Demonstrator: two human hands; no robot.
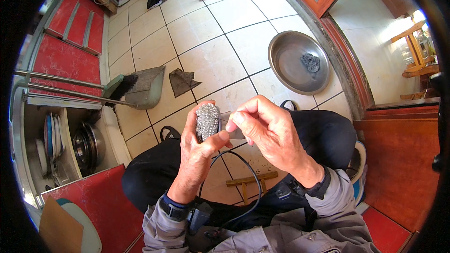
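My left hand [193,152], in front of my lap, is closed around a silvery scouring pad [207,121] with a knobbly, ribbed surface. The thumb lies along its lower edge. Just right of the pad, my right hand [269,133] has thumb and forefinger pinched together. Anything between those fingertips is too small to make out. Some pale, partly see-through thing [226,122] shows behind the gap between the hands.
A steel basin [281,70] with a grey scouring pad [310,63] in it stands on the tiled floor at the right. A dustpan [152,89], a brush [124,86] and a dark cloth [182,82] lie at the left. Below my hands are a black cable [258,182] and a wooden piece [251,178].
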